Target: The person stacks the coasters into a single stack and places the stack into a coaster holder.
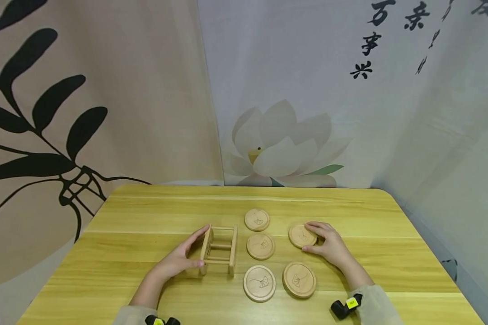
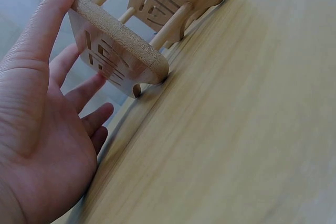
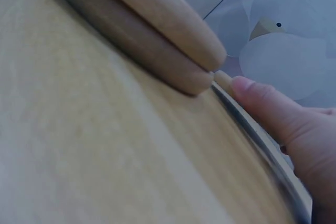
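Note:
My left hand (image 1: 175, 262) grips the left side panel of a small wooden coaster rack (image 1: 221, 261), thumb at its near end and a finger at its far end. In the left wrist view, slots are cut through the panels of the rack (image 2: 118, 59), and round bars join them. On the right, my right hand (image 1: 331, 246) holds a round wooden coaster (image 1: 302, 236) by its edge between thumb and fingers. A ginkgo leaf is engraved on it. In the right wrist view only the thumb (image 3: 268, 103) shows clearly, touching a coaster's rim.
Between the hands, a far coaster (image 1: 257, 220), a middle coaster (image 1: 260, 246) and a near coaster (image 1: 259, 283) form a column. A thicker coaster stack (image 1: 299, 280) lies to their right. The wooden table (image 1: 146, 212) ends at a printed curtain (image 1: 154, 90).

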Motion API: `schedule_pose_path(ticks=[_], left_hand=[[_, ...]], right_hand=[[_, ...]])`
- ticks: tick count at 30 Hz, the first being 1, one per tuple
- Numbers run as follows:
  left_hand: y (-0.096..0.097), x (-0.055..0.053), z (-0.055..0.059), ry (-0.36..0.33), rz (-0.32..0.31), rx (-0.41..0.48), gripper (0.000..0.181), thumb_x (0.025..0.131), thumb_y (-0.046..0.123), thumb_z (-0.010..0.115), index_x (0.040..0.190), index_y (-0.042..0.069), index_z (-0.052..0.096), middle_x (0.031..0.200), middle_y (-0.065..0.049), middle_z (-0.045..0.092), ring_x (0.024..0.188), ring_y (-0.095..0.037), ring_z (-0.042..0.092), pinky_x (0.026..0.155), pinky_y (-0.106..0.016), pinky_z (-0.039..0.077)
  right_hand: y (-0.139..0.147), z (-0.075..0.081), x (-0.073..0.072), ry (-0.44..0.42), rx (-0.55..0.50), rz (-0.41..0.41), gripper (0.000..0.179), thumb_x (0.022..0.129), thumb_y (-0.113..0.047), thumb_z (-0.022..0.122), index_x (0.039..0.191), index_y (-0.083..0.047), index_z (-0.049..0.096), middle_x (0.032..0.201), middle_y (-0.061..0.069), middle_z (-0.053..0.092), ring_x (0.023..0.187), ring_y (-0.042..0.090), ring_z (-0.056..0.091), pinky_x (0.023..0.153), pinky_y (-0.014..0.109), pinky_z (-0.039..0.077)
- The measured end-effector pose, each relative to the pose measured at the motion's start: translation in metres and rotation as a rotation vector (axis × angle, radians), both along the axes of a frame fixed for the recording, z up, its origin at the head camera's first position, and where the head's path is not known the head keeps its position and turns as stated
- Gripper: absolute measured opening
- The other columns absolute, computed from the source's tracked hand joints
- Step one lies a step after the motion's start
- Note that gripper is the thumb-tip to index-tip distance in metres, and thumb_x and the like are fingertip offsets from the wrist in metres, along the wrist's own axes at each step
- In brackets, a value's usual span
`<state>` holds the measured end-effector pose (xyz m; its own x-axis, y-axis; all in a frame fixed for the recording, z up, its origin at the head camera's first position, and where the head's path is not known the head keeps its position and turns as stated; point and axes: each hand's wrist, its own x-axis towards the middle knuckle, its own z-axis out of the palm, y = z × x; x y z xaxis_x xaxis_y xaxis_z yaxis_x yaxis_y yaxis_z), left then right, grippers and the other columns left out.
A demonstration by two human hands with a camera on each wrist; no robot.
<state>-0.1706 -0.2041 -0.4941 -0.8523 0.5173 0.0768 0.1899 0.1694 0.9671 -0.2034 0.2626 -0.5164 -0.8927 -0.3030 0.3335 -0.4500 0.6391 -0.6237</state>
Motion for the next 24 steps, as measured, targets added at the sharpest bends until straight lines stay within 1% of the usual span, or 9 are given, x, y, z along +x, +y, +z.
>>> schedule_pose_path(ticks=[5, 9, 15, 18, 20, 24], left_hand=[[0.000, 0.000, 0.000, 0.000, -0.001, -0.001, 0.088, 0.083, 0.016, 0.075, 0.153, 0.029, 0.024, 0.158, -0.003, 0.013, 0.142, -0.038, 0.002, 0.099, -0.075, 0.001], [0.000, 0.000, 0.000, 0.002, -0.005, 0.003, 0.088, 0.083, 0.015, 0.075, 0.153, 0.029, 0.024, 0.159, -0.004, 0.013, 0.142, -0.038, 0.001, 0.099, -0.075, 0.000], [0.000, 0.000, -0.001, -0.001, -0.002, 0.001, 0.088, 0.083, 0.015, 0.075, 0.153, 0.030, 0.024, 0.159, -0.003, 0.013, 0.142, -0.038, 0.001, 0.099, -0.075, 0.000], [0.000, 0.000, -0.001, -0.005, 0.000, -0.002, 0.088, 0.083, 0.015, 0.075, 0.153, 0.030, 0.024, 0.159, -0.003, 0.013, 0.142, -0.038, 0.001, 0.099, -0.075, 0.000], [0.000, 0.000, -0.001, -0.008, 0.002, -0.003, 0.088, 0.083, 0.015, 0.075, 0.153, 0.030, 0.024, 0.159, -0.003, 0.013, 0.142, -0.038, 0.001, 0.099, -0.075, 0.000], [0.001, 0.000, -0.001, -0.009, 0.002, -0.004, 0.088, 0.083, 0.015, 0.075, 0.153, 0.030, 0.024, 0.159, -0.003, 0.013, 0.142, -0.037, 0.001, 0.099, -0.075, 0.000]], right_hand=[[0.000, 0.004, 0.005, -0.019, -0.037, -0.027, 0.073, 0.070, -0.037, 0.084, 0.129, -0.003, 0.060, 0.132, 0.011, 0.054, 0.125, 0.034, 0.043, 0.101, 0.055, 0.035], [-0.002, 0.006, 0.009, -0.017, -0.063, -0.042, 0.073, 0.069, -0.035, 0.085, 0.130, -0.003, 0.059, 0.133, 0.010, 0.054, 0.125, 0.033, 0.042, 0.101, 0.056, 0.033], [-0.006, 0.009, 0.016, -0.009, -0.094, -0.042, 0.074, 0.068, -0.034, 0.086, 0.130, -0.003, 0.059, 0.134, 0.008, 0.053, 0.125, 0.030, 0.041, 0.103, 0.055, 0.031], [-0.008, 0.010, 0.022, -0.011, -0.114, -0.036, 0.073, 0.069, -0.033, 0.086, 0.130, -0.004, 0.059, 0.134, 0.007, 0.053, 0.125, 0.028, 0.041, 0.103, 0.055, 0.031], [-0.009, 0.011, 0.026, -0.010, -0.120, -0.034, 0.073, 0.068, -0.033, 0.086, 0.130, -0.005, 0.059, 0.134, 0.005, 0.053, 0.125, 0.025, 0.041, 0.104, 0.051, 0.031], [-0.010, 0.011, 0.033, 0.007, -0.129, -0.024, 0.072, 0.067, -0.030, 0.087, 0.130, -0.006, 0.060, 0.133, 0.005, 0.053, 0.124, 0.025, 0.042, 0.105, 0.036, 0.031]])
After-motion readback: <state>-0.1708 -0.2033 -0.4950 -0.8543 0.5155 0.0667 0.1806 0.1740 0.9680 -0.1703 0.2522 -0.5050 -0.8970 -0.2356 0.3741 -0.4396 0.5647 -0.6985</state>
